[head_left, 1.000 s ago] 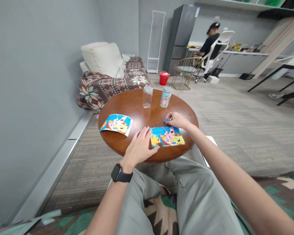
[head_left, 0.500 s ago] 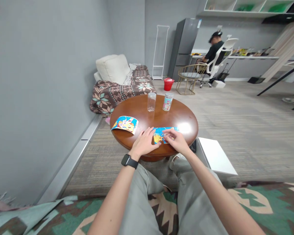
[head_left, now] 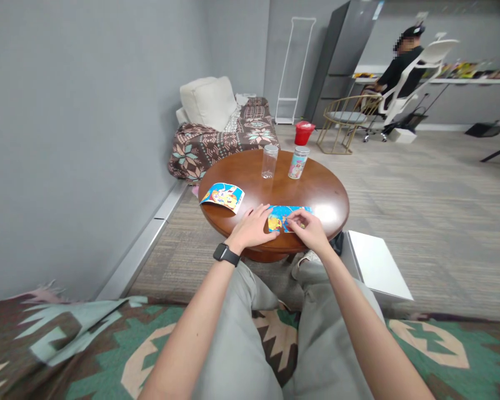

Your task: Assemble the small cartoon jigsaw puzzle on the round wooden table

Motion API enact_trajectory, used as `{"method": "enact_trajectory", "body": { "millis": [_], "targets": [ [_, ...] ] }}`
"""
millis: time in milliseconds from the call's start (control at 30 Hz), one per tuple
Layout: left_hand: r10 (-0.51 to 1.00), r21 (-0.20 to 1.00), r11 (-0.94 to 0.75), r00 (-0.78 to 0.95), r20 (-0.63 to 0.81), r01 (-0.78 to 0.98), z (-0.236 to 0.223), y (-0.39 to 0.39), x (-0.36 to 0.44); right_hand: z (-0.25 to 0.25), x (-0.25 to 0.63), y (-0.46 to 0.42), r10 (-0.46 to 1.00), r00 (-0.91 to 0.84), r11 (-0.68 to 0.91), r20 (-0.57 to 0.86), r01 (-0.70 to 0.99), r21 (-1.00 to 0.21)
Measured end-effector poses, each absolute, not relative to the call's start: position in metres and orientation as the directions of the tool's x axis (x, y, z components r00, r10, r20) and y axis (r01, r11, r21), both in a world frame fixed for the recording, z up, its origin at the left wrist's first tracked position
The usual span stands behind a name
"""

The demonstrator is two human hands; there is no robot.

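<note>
From the head view, the person's left hand (head_left: 252, 228) is resting open and flat on the round wooden table (head_left: 316, 191), its fingertips touching the left edge of a blue cartoon jigsaw puzzle (head_left: 284, 218), with a black watch (head_left: 224, 254) sitting on that wrist. The puzzle is lying flat near the table's near edge, between both hands. The right hand (head_left: 309, 230) is hanging over the puzzle's right part with its fingers pinched together and touching it, but I cannot tell whether they are grasping a piece. Farther left, a printed picture (head_left: 223, 197) with the same bright colours is lying on the table, curling slightly. A clear jar (head_left: 269, 161) and a printed jar (head_left: 299, 163) are standing just apart near the far edge. A patterned blanket (head_left: 83, 339) is covering the person's lap area around the grey trousers (head_left: 241, 339), and a white box (head_left: 375, 264) is leaning beside the table. Beyond, a sofa (head_left: 220, 139), red bucket (head_left: 304, 132), gold chair (head_left: 345, 118) and fridge (head_left: 341, 61) are standing, while another person (head_left: 402, 72) is sitting at a long desk (head_left: 475, 81).
</note>
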State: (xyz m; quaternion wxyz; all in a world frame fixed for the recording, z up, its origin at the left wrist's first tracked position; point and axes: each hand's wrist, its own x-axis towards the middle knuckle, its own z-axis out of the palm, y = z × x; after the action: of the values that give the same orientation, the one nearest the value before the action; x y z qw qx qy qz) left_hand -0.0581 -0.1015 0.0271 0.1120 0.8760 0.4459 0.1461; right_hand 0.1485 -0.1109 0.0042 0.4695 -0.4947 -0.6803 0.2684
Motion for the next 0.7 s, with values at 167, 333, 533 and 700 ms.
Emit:
{"method": "enact_trajectory", "body": {
  "millis": [167,333,533,700],
  "targets": [
    [0.802,0.325,-0.592,0.577,0.153,0.737,0.027,-0.1014,-0.0604,0.0103,0.1444,-0.1132,0.897,-0.2,0.439,0.394,0.502,-0.745],
    [0.801,0.317,-0.595,0.581,0.149,0.739,0.0269,-0.1011,-0.0613,0.01,0.1403,-0.1143,0.913,-0.171,0.399,0.37,0.563,-0.724],
    [0.804,0.321,-0.589,0.577,0.141,0.742,0.0264,-0.101,-0.0608,0.0109,0.1398,-0.1147,0.922,-0.155,0.374,0.355,0.591,-0.715],
    [0.802,0.321,-0.592,0.58,0.144,0.739,0.026,-0.1009,-0.0611,0.0147,0.1393,-0.115,0.908,-0.19,0.404,0.374,0.638,-0.656]
  ]
}}
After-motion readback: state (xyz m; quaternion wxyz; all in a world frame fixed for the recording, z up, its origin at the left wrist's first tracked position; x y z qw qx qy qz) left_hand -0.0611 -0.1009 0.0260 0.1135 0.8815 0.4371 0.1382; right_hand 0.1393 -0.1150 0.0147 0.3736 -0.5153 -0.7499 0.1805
